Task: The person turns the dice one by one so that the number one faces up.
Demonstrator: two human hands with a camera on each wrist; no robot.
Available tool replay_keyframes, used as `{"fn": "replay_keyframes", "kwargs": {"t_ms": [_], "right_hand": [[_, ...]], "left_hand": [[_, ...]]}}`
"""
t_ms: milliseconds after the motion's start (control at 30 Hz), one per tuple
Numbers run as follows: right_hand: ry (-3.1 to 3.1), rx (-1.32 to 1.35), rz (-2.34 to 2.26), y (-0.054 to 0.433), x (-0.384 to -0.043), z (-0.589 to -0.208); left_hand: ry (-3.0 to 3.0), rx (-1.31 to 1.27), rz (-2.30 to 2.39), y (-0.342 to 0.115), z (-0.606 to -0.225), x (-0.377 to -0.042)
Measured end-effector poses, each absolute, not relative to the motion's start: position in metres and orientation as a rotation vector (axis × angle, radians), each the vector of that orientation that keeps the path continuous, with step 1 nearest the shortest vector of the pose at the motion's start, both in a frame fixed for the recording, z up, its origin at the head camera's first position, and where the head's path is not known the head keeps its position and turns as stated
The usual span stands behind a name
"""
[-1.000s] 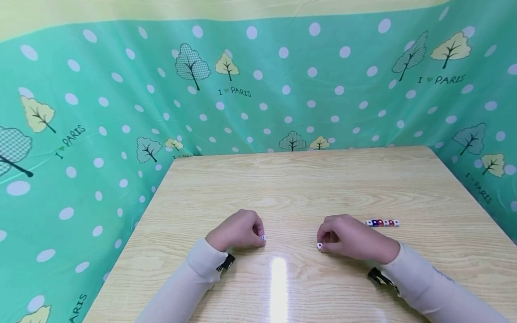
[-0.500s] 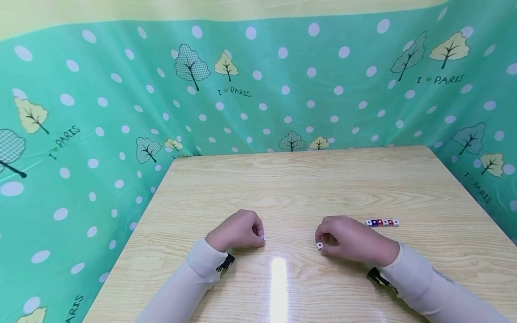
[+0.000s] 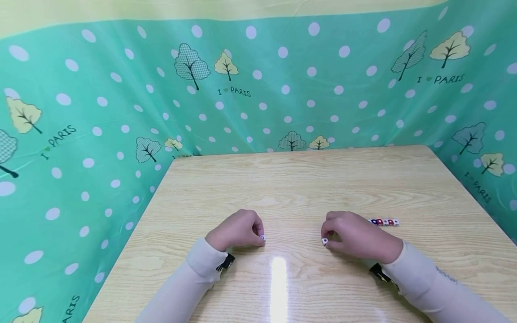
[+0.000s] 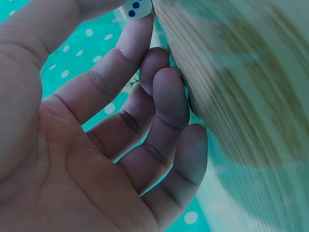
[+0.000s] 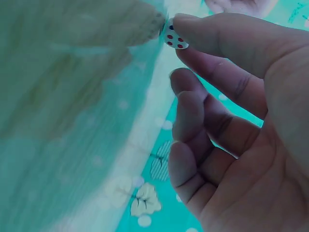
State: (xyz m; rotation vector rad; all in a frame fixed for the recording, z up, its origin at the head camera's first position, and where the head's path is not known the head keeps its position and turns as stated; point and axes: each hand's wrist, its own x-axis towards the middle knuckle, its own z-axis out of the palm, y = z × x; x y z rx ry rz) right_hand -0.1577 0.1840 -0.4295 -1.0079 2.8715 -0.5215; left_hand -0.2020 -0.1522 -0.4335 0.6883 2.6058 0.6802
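Observation:
My left hand point(image 3: 238, 229) pinches a white die point(image 3: 262, 237) between thumb and index finger, low over the table left of the middle. In the left wrist view this die point(image 4: 136, 8) shows blue dots at the top edge, partly cut off by the frame. To the right, my right hand point(image 3: 357, 235) holds a second white die point(image 3: 325, 242) by thumb and forefinger. Red dots mark one face of that die point(image 5: 176, 37) in the right wrist view, the thumb covering part of it. A row of several white, blue and red dice point(image 3: 385, 222) lies behind the right hand, its left end hidden.
The wooden table point(image 3: 282, 184) bears a bright light reflection near its front. A green dotted curtain point(image 3: 258, 89) with printed trees hangs along the back and both sides. Each wrist wears a black strap, such as the left strap point(image 3: 226, 262).
My right hand has shifted slightly right and away from me with its die, now covering the left end of the dice row. The left hand has stayed in place.

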Motion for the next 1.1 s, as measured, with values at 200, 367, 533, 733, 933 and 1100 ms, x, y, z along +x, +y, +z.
{"fn": "replay_keyframes", "kwargs": {"t_ms": [200, 367, 533, 733, 933, 1100], "right_hand": [[2.942, -1.032, -0.445, 0.199, -0.168, -0.428], [2.977, -0.994, -0.375, 0.212, -0.174, -0.426], [3.01, -0.952, -0.313, 0.219, -0.178, -0.424], [3.009, -0.901, -0.294, 0.226, -0.18, -0.422], [2.983, -0.873, -0.292, 0.233, -0.183, -0.421], [2.954, -0.796, -0.31, 0.238, -0.185, -0.419]], "left_hand": [[2.6, 0.683, 0.675, -0.153, -0.434, -0.202], [2.602, 0.688, 0.674, -0.152, -0.434, -0.203], [2.603, 0.695, 0.686, -0.153, -0.434, -0.203], [2.604, 0.697, 0.68, -0.153, -0.434, -0.203], [2.608, 0.702, 0.672, -0.153, -0.434, -0.203], [2.606, 0.701, 0.674, -0.153, -0.433, -0.203]]}}
